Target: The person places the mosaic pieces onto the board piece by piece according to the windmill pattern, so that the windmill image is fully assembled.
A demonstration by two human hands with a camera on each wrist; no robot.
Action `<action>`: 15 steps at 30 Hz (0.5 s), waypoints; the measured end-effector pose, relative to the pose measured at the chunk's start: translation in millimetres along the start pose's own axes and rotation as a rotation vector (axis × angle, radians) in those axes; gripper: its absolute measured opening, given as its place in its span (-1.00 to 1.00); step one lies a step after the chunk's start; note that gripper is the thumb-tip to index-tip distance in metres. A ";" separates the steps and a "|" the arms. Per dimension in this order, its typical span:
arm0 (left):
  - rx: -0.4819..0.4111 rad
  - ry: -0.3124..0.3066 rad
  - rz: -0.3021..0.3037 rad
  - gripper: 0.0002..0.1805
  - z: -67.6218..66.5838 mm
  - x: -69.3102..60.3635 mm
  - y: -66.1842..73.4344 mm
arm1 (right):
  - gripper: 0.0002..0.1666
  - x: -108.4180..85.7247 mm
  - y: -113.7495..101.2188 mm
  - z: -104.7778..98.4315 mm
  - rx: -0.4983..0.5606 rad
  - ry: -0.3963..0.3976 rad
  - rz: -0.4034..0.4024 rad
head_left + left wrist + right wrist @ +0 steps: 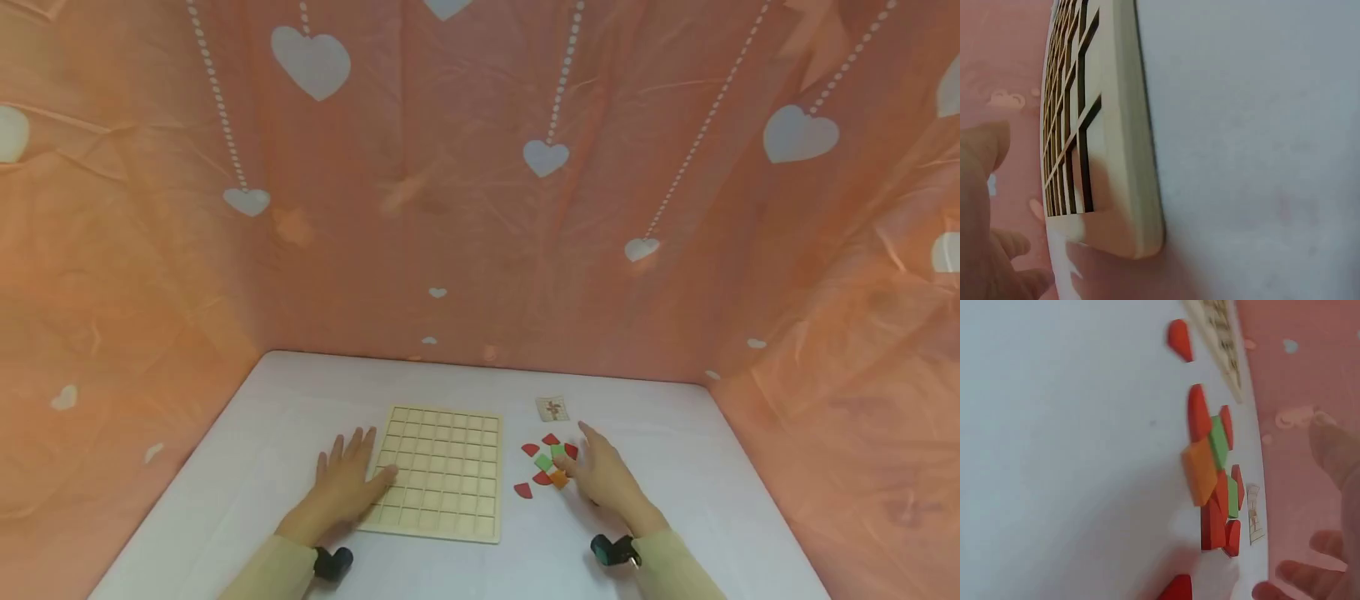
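A square wooden grid board [438, 475] lies flat on the table, its cells bare. My left hand [341, 483] is spread at the board's left side, with the thumb over its edge; contact is not certain. To the board's right are several small pieces: red quarter-round ones [523, 491], green squares [543, 462] and an orange square [558, 479]. Above their right side is my right hand [603, 477], fingers extended and partly covering some pieces. In the right wrist view, nothing shows between the right hand's [1341, 550] fingers, and the red pieces [1213, 525] lie below it.
A small square card [552, 408] with a brown pattern lies behind the pieces. The white table [330, 379] is enclosed by orange-pink cloth [480, 250] with white hearts at the back and sides. Each wrist carries a dark camera band [333, 564].
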State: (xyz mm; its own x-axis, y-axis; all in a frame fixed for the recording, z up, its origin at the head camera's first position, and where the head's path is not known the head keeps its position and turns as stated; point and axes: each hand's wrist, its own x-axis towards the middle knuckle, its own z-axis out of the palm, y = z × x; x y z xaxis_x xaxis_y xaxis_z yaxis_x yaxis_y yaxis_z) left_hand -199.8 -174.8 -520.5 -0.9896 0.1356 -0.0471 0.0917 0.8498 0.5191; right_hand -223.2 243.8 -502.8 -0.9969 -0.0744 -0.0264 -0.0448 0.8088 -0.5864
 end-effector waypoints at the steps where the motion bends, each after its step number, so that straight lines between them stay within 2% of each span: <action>1: -0.008 -0.022 -0.004 -0.06 -0.1 1.4 -0.3 | 0.02 2.3 1.2 -0.5 0.053 -0.010 0.021; 3: -0.009 -0.058 -0.008 -0.05 1.2 4.1 -1.7 | 0.00 6.6 4.3 -1.0 0.148 -0.022 0.059; 8: -0.002 -0.132 -0.004 -0.04 -0.1 5.0 -3.8 | -0.13 17.5 14.1 2.4 0.293 -0.042 0.133; 15: -0.012 -0.238 0.027 0.09 -2.1 5.9 -15.0 | -0.57 28.5 22.9 4.6 0.416 -0.071 0.206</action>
State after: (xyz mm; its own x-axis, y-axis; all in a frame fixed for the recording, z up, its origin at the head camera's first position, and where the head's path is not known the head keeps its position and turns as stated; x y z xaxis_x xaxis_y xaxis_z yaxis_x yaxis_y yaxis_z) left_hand -207.3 -187.9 -526.8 -0.9330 0.2751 -0.2321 0.1148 0.8386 0.5325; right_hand -252.4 257.5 -520.7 -0.9747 0.0114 -0.2232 0.1978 0.5092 -0.8376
